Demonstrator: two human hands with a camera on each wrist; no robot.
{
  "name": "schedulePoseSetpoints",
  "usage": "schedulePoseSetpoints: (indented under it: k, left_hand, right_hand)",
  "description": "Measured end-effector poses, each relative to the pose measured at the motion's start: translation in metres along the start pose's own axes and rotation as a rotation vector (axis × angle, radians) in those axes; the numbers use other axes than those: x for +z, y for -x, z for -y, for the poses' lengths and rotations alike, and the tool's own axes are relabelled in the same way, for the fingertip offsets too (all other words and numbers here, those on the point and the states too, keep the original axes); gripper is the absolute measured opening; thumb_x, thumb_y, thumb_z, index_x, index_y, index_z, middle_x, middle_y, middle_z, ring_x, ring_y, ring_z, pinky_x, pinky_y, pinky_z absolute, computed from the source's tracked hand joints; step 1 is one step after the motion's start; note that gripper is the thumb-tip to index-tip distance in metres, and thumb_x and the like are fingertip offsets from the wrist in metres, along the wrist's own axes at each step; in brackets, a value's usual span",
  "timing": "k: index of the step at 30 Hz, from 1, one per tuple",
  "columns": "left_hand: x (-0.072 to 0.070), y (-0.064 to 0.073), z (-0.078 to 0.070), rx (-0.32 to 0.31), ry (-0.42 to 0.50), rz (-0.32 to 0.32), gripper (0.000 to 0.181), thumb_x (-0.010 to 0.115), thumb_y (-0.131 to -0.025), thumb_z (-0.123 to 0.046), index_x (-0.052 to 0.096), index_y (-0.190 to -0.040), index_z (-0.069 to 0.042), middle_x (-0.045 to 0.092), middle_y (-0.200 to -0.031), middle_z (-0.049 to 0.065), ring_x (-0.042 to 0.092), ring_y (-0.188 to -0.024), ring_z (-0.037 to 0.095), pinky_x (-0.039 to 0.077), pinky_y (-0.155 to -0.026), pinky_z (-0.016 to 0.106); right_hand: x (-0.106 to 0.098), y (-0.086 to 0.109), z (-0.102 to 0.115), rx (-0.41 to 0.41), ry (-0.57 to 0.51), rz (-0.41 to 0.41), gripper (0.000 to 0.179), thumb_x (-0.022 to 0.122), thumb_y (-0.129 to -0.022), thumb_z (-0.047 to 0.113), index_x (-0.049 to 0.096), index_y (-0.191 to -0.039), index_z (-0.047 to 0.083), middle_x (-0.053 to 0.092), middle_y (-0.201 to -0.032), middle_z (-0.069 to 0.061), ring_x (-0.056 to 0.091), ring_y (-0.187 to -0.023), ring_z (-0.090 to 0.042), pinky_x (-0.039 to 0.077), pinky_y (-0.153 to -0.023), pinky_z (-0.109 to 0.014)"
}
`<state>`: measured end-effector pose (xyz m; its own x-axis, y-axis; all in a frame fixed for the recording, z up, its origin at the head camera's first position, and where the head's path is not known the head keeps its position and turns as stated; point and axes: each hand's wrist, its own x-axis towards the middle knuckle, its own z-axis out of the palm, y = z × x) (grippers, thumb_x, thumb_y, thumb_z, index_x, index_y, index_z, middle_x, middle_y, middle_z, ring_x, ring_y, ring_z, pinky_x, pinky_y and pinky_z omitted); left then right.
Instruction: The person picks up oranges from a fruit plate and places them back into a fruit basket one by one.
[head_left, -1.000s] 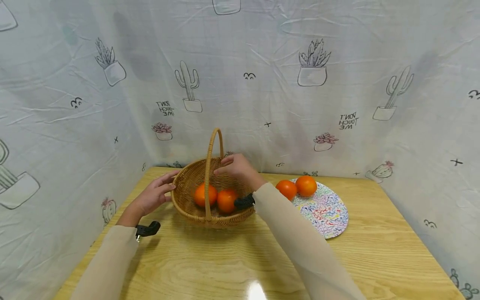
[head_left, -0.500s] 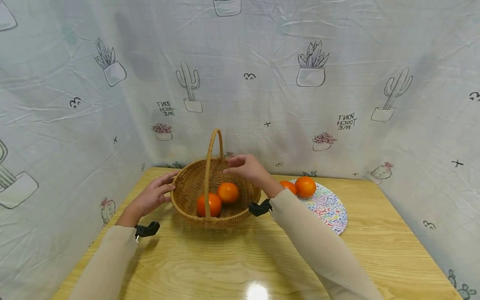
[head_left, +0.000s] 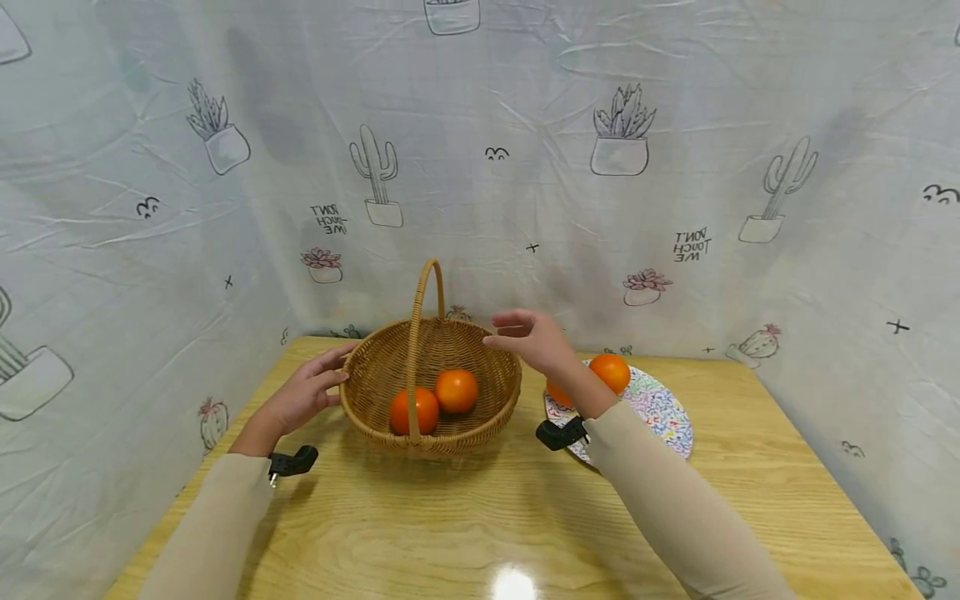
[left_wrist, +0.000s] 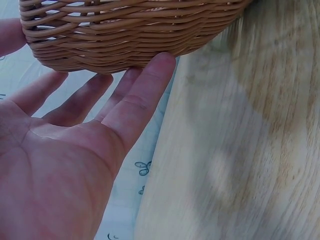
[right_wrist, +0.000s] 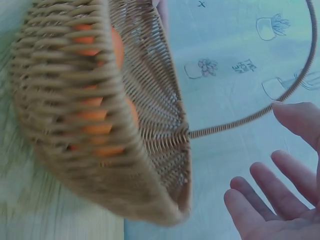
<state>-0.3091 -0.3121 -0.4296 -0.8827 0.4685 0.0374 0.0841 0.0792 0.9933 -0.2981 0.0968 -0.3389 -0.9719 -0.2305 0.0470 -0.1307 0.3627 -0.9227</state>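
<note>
A wicker basket [head_left: 358, 417] with a tall arched handle stands on the table, holding two oranges [head_left: 457, 391], [head_left: 415, 411]. My left hand [head_left: 303, 395] rests against its left side; in the left wrist view the fairly straight fingers [left_wrist: 135, 102] touch the woven wall from outside. My right hand [head_left: 534, 340] hovers just right of the basket rim with spread, relaxed fingers and holds nothing. Through the weave, the right wrist view shows orange fruit [right_wrist: 97, 115]. Two more oranges [head_left: 610, 372] lie on a round plate [head_left: 660, 417], one partly hidden by my right forearm.
The wooden table [head_left: 420, 533] meets a pale, cactus-printed cloth [head_left: 555, 250] behind and at both sides. The multicoloured patterned plate lies right of the basket, partly under my right forearm. The basket's handle [head_left: 417, 342] arches high above its rim.
My right hand has moved right, out from over the basket to beyond its rim. The two oranges in the basket have shifted and settled. My left hand stays against the basket.
</note>
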Motion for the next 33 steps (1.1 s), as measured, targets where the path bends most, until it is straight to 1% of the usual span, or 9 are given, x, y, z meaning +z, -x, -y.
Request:
schedulePoseSetpoints:
  k: [3,7,12,17,19,21,26,29,33]
  left_hand:
    - [0.000,0.001,0.000,0.006,0.003,0.001,0.063,0.044,-0.111,-0.017,0.014,-0.165,-0.005,0.026,-0.155,0.030,0.059,-0.125,0.012,0.060,-0.092,0.034]
    - [0.000,0.002,-0.001,0.002,0.005,-0.005,0.063,0.044,-0.111,-0.017,0.014,-0.165,-0.005,0.026,-0.155,0.029,0.059,-0.126,0.012,0.060,-0.091,0.035]
    - [0.000,0.001,-0.001,-0.008,0.003,-0.003,0.063,0.044,-0.111,-0.017,0.015,-0.165,-0.007,0.024,-0.159,0.029,0.057,-0.128,0.013,0.059,-0.092,0.034]
    - [0.000,0.001,-0.003,-0.011,-0.006,-0.001,0.063,0.043,-0.111,-0.017,0.014,-0.165,-0.007,0.023,-0.160,0.029,0.055,-0.129,0.013,0.058,-0.094,0.033]
    - [0.000,0.001,-0.003,-0.013,-0.007,-0.002,0.063,0.043,-0.111,-0.018,0.013,-0.166,-0.007,0.023,-0.160,0.028,0.055,-0.130,0.013,0.058,-0.094,0.033]
    - [0.000,0.001,-0.003,-0.015,-0.008,-0.003,0.063,0.043,-0.111,-0.018,0.014,-0.166,-0.008,0.023,-0.160,0.028,0.054,-0.131,0.014,0.058,-0.094,0.033]
    - [0.001,0.000,-0.002,-0.016,-0.007,0.004,0.062,0.043,-0.111,-0.017,0.014,-0.166,-0.009,0.023,-0.160,0.028,0.052,-0.133,0.017,0.058,-0.095,0.033]
    - [0.001,0.000,-0.001,-0.015,-0.006,0.002,0.062,0.042,-0.111,-0.017,0.014,-0.166,-0.009,0.023,-0.160,0.028,0.052,-0.133,0.017,0.058,-0.095,0.033]
    - [0.001,0.001,0.000,-0.013,-0.002,-0.002,0.063,0.043,-0.111,-0.017,0.014,-0.166,-0.009,0.024,-0.159,0.028,0.053,-0.132,0.015,0.058,-0.094,0.032]
  right_hand:
    - [-0.009,0.007,-0.008,-0.045,-0.006,-0.021,0.049,0.082,-0.088,0.028,0.068,-0.133,0.013,0.067,-0.137,-0.010,0.061,-0.129,-0.029,0.048,-0.110,-0.050]
    - [-0.020,0.015,-0.017,-0.091,-0.007,-0.045,0.048,0.082,-0.089,0.026,0.069,-0.131,0.009,0.067,-0.136,-0.012,0.062,-0.128,-0.033,0.051,-0.107,-0.048]
    - [-0.033,0.028,-0.027,-0.104,0.017,-0.075,0.049,0.082,-0.089,0.026,0.068,-0.133,0.009,0.067,-0.136,-0.013,0.062,-0.129,-0.034,0.052,-0.107,-0.046]
    - [-0.046,0.042,-0.037,-0.077,-0.021,-0.092,0.053,0.082,-0.089,0.027,0.066,-0.137,0.010,0.064,-0.140,-0.015,0.060,-0.131,-0.033,0.050,-0.109,-0.045]
    - [-0.052,0.046,-0.042,-0.061,-0.037,-0.106,0.054,0.082,-0.089,0.028,0.065,-0.137,0.010,0.064,-0.141,-0.014,0.059,-0.133,-0.032,0.050,-0.109,-0.043]
    - [-0.059,0.049,-0.050,-0.057,-0.033,-0.127,0.055,0.082,-0.089,0.028,0.064,-0.138,0.011,0.063,-0.142,-0.013,0.059,-0.134,-0.031,0.050,-0.108,-0.037]
    - [-0.076,0.055,-0.076,-0.086,-0.001,-0.194,0.055,0.081,-0.090,0.028,0.063,-0.138,0.008,0.062,-0.142,-0.014,0.057,-0.135,-0.031,0.049,-0.105,-0.023]
    - [-0.085,0.057,-0.087,-0.094,0.015,-0.235,0.056,0.081,-0.090,0.029,0.063,-0.138,0.005,0.061,-0.143,-0.015,0.056,-0.135,-0.032,0.048,-0.107,-0.026]
    - [-0.094,0.060,-0.098,-0.099,0.059,-0.287,0.056,0.079,-0.092,0.029,0.062,-0.139,0.004,0.058,-0.146,-0.017,0.053,-0.139,-0.034,0.042,-0.115,-0.041]
